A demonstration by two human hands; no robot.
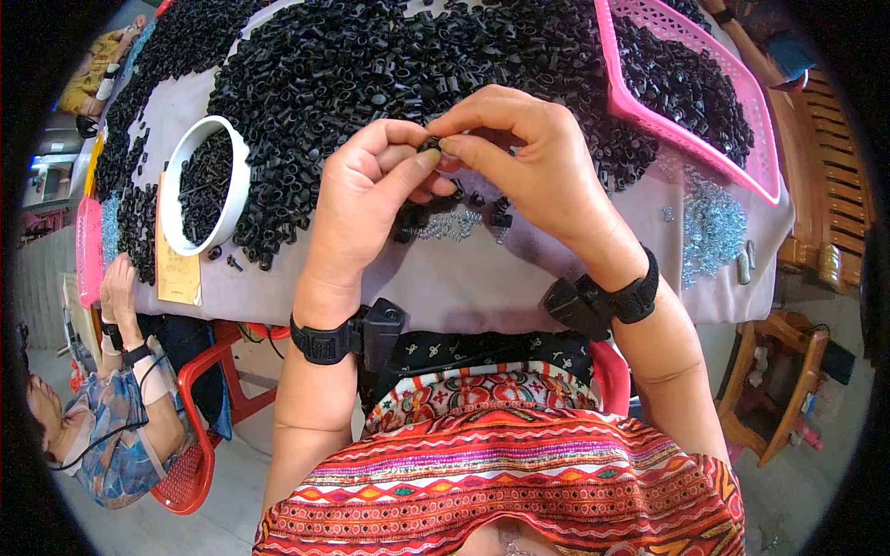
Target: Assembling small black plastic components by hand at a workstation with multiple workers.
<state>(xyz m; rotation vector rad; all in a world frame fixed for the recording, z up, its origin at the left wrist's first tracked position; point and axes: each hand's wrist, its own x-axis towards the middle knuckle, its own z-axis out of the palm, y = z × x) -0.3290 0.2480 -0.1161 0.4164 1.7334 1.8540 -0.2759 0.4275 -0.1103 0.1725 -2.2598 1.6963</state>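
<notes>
My left hand (pixel 371 190) and my right hand (pixel 519 153) meet over the near side of a big heap of small black plastic parts (pixel 315 83). Between the fingertips of both hands is one small black plastic part (pixel 429 145), mostly covered by the fingers. Both thumbs press on it from the near side. Just below the hands lies a small group of silvery springs (pixel 450 225) on the grey-lilac cloth, with a few loose black parts beside it.
At left a white round bowl (pixel 238 199) holds thin black pieces and rests on a yellowish card (pixel 178 278). A pink basket (pixel 640 116) of black parts stands at right, near a pile of springs (pixel 712 227). Another person (pixel 120 408) sits at left beside a red chair (pixel 199 445).
</notes>
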